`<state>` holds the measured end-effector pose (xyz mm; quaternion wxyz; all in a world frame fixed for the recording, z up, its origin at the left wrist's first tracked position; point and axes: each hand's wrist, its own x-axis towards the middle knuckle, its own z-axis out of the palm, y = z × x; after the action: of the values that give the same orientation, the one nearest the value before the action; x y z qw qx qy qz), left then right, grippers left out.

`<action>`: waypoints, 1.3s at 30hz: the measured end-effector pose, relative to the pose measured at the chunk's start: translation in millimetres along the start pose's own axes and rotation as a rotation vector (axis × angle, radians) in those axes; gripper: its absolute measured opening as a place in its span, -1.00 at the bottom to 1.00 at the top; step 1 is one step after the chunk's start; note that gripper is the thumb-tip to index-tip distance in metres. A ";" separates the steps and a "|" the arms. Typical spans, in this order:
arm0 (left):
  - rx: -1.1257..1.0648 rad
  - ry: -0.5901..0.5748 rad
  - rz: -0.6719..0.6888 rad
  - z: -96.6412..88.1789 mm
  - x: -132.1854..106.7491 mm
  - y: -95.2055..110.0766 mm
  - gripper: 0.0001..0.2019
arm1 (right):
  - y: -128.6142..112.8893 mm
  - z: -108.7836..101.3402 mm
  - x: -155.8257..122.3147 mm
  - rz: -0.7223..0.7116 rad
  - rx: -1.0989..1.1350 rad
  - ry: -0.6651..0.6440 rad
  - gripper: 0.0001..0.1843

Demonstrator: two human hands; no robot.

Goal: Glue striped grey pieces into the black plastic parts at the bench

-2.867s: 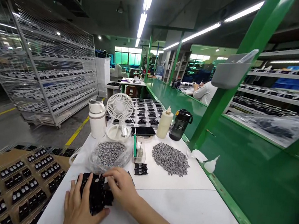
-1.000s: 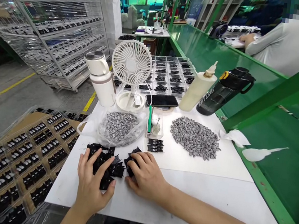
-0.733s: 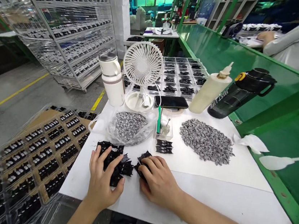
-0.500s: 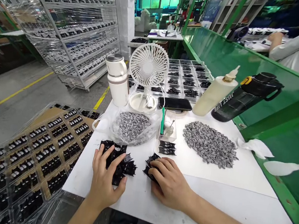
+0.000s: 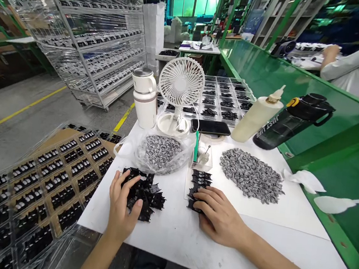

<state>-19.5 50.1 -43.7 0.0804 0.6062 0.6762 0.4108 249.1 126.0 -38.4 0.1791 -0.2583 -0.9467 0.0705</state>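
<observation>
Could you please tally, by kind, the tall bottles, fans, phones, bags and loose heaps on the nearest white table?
Tall bottles: 3 (white flask, pale squeeze bottle, black bottle)
Fan: 1
Phone: 1
Bag: 1
Loose heaps: 2 (black parts, grey pieces)
Total: 8

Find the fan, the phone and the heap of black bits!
White desk fan [image 5: 181, 84], head view: grille centre.
Smartphone [image 5: 211, 127], head view: dark upper face.
Heap of black parts [image 5: 149, 196], head view: uncovered middle.

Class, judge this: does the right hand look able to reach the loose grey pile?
Probably yes: only the white sheet shows between the right hand and the grey pile.
</observation>
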 end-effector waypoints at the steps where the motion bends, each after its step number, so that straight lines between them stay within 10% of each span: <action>1: -0.046 0.015 -0.038 -0.3 0.5 -1.5 -0.60 | 0.6 0.0 -0.4 -0.013 0.001 0.007 -0.73; 18: -0.217 0.092 -0.095 0.6 1.2 -8.9 -0.56 | 7.1 1.7 -7.2 -0.184 -0.098 0.129 -0.68; 26: -0.225 0.415 0.008 -16.1 -16.1 1.6 -0.58 | -28.8 6.9 26.4 -0.269 -0.039 0.311 -0.71; 30: 0.005 0.651 -0.039 -36.1 -59.3 -34.2 -0.71 | -41.0 8.3 41.2 -0.281 0.002 0.311 -0.72; 39: 0.615 0.473 -0.446 -93.4 -163.1 -142.7 -0.79 | -41.1 10.2 36.2 -0.300 -0.009 0.275 -0.78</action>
<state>-142.6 -126.8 -139.8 -0.1738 0.3305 0.8810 0.2904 197.1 109.0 -27.6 0.3141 -0.1222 -0.9415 0.0029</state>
